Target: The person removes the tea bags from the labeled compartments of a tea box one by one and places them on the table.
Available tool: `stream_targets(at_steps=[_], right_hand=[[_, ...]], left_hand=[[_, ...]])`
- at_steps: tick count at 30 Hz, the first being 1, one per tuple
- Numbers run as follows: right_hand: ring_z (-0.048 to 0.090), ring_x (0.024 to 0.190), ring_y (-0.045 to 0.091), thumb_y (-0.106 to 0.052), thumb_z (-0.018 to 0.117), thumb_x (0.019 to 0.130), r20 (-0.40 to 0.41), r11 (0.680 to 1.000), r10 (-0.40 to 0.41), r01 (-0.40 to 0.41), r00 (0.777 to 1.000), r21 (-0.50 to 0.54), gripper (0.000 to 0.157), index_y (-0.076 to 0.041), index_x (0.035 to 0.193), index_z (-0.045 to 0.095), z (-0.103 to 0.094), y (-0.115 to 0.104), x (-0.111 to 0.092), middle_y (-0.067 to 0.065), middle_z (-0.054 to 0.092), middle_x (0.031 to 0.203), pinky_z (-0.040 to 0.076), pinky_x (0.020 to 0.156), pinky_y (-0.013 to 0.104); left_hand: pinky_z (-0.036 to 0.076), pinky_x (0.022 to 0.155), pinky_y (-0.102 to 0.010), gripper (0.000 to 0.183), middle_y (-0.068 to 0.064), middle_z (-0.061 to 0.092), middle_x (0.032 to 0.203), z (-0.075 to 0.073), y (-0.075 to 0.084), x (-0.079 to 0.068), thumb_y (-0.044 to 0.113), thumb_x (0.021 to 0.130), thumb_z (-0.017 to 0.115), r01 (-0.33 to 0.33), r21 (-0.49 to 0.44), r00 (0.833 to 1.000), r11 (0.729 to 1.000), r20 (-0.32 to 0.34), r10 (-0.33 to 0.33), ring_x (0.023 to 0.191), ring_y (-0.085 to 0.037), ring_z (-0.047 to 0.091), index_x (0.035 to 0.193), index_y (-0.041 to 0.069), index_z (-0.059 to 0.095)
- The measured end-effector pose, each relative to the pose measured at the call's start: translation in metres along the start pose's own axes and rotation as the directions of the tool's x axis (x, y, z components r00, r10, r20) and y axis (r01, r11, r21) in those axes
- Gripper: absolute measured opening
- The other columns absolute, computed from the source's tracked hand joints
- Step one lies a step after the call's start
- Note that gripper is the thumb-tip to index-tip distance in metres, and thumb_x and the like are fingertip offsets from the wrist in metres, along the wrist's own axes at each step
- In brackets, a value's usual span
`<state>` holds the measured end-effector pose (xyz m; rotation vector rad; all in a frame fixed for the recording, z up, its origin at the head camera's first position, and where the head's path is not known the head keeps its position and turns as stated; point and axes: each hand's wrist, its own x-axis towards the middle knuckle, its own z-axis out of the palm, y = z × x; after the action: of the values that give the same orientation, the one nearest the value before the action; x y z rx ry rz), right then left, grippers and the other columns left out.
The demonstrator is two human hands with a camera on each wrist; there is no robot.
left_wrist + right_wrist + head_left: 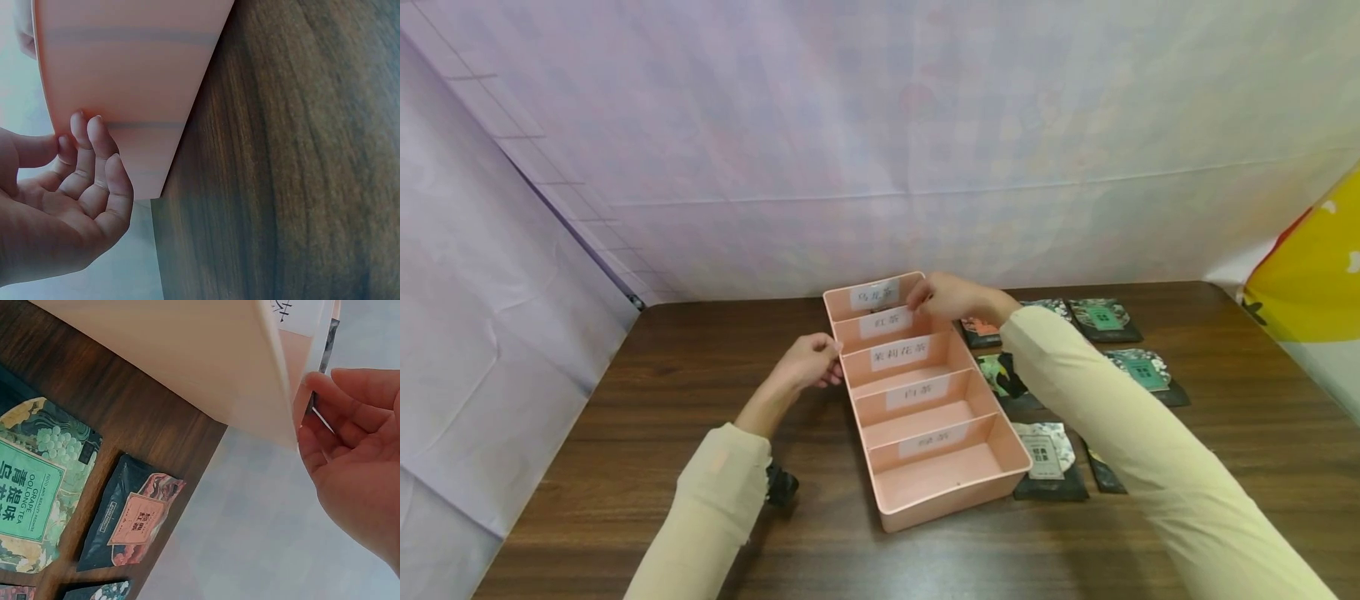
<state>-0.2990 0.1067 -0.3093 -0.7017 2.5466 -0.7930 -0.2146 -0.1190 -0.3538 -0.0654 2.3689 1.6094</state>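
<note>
A pink divided box with paper labels on its dividers stands at an angle on the table. My left hand is at its left side; in the left wrist view the thumb and index finger pinch the rim while the other fingers curl loosely by the outer wall. My right hand reaches over the far right corner, fingers down into the far end. There its fingers grip the edge of a dark tea packet, mostly hidden behind the wall and divider. The three nearer compartments look bare inside.
Right of the box lie several tea packets, including a white-labelled one, a green-labelled one and a red-labelled one. My right sleeve passes over some of them. Behind the wooden table hangs a pale curtain.
</note>
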Motion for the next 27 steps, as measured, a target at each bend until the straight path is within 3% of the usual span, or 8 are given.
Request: stream_targets(at_steps=[8, 14, 16, 17, 19, 21, 24, 27], right_hand=[[0.042, 0.119, 0.035, 0.005, 0.038, 0.088, -0.007, 0.999, -0.042, 0.042, 0.999, 0.006, 0.035, 0.007, 0.119, 0.055, -0.005, 0.002, -0.002, 0.021, 0.049, 0.127, 0.037, 0.095, 0.046], [0.039, 0.123, 0.034, 0.006, 0.035, 0.088, -0.009, 0.999, -0.030, 0.030, 1.000, 0.028, 0.038, 0.006, 0.120, 0.054, -0.011, 0.000, -0.006, 0.020, 0.049, 0.127, 0.035, 0.097, 0.047], [0.057, 0.097, 0.029, 0.004, 0.036, 0.089, -0.016, 0.999, -0.020, 0.021, 1.000, 0.027, 0.036, 0.006, 0.120, 0.054, -0.014, -0.002, -0.008, 0.020, 0.050, 0.126, 0.046, 0.082, 0.041], [0.059, 0.080, 0.025, 0.002, 0.037, 0.091, -0.021, 1.000, -0.014, 0.015, 1.000, 0.028, 0.035, 0.005, 0.121, 0.054, -0.015, -0.003, -0.009, 0.020, 0.051, 0.125, 0.049, 0.071, 0.037], [0.047, 0.050, 0.016, -0.001, 0.038, 0.092, -0.029, 0.999, 0.004, -0.003, 1.000, 0.043, 0.033, 0.004, 0.121, 0.054, -0.017, -0.005, -0.011, 0.020, 0.052, 0.125, 0.043, 0.051, 0.030], [0.028, 0.041, 0.012, -0.002, 0.039, 0.093, -0.035, 0.998, 0.019, -0.017, 0.999, 0.066, 0.033, 0.003, 0.122, 0.054, -0.019, -0.006, -0.012, 0.020, 0.053, 0.123, 0.031, 0.043, 0.027], [0.044, 0.052, 0.015, -0.003, 0.040, 0.093, -0.049, 0.997, 0.013, -0.009, 0.999, 0.072, 0.032, 0.004, 0.121, 0.054, -0.023, -0.008, -0.014, 0.020, 0.052, 0.124, 0.038, 0.050, 0.029], [0.057, 0.086, 0.026, -0.004, 0.041, 0.093, -0.072, 0.999, -0.026, 0.029, 0.997, 0.036, 0.030, 0.005, 0.118, 0.056, -0.027, -0.011, -0.016, 0.020, 0.051, 0.126, 0.045, 0.072, 0.036]], left_hand=[[0.044, 0.051, -0.026, 0.018, -0.005, 0.054, 0.062, 0.000, 0.000, 0.000, 0.013, 0.097, 0.043, -0.004, 0.005, 1.000, 1.000, -0.002, 0.004, 0.052, -0.010, 0.053, 0.089, -0.003, 0.050], [0.043, 0.051, -0.025, 0.018, -0.004, 0.053, 0.061, 0.000, 0.000, 0.000, 0.012, 0.097, 0.043, 0.007, -0.002, 1.000, 1.000, 0.000, -0.007, 0.051, -0.009, 0.052, 0.089, -0.002, 0.050], [0.043, 0.051, -0.025, 0.018, -0.004, 0.053, 0.061, 0.000, 0.000, 0.000, 0.012, 0.097, 0.043, 0.008, -0.001, 1.000, 1.000, -0.003, -0.008, 0.050, -0.009, 0.052, 0.089, -0.003, 0.050], [0.043, 0.051, -0.025, 0.018, -0.004, 0.053, 0.061, 0.000, 0.000, 0.000, 0.012, 0.097, 0.043, 0.008, -0.001, 1.000, 1.000, -0.004, -0.008, 0.051, -0.009, 0.052, 0.089, -0.003, 0.050], [0.043, 0.051, -0.025, 0.018, -0.004, 0.053, 0.061, 0.000, 0.000, 0.000, 0.012, 0.097, 0.043, 0.005, 0.001, 1.000, 1.000, -0.005, -0.005, 0.051, -0.009, 0.052, 0.089, -0.003, 0.050], [0.043, 0.051, -0.024, 0.018, -0.004, 0.053, 0.061, 0.000, 0.000, 0.001, 0.012, 0.097, 0.043, 0.002, 0.000, 1.000, 1.000, -0.004, -0.002, 0.051, -0.009, 0.053, 0.089, -0.003, 0.050], [0.043, 0.050, -0.025, 0.018, -0.004, 0.054, 0.061, -0.001, 0.000, 0.000, 0.012, 0.097, 0.043, 0.000, 0.000, 1.000, 1.000, -0.003, 0.000, 0.051, -0.009, 0.053, 0.088, -0.003, 0.050], [0.043, 0.050, -0.024, 0.018, -0.004, 0.054, 0.060, 0.000, 0.000, 0.001, 0.011, 0.097, 0.043, 0.000, -0.004, 1.000, 1.000, -0.003, 0.000, 0.051, -0.009, 0.053, 0.088, -0.002, 0.050]])
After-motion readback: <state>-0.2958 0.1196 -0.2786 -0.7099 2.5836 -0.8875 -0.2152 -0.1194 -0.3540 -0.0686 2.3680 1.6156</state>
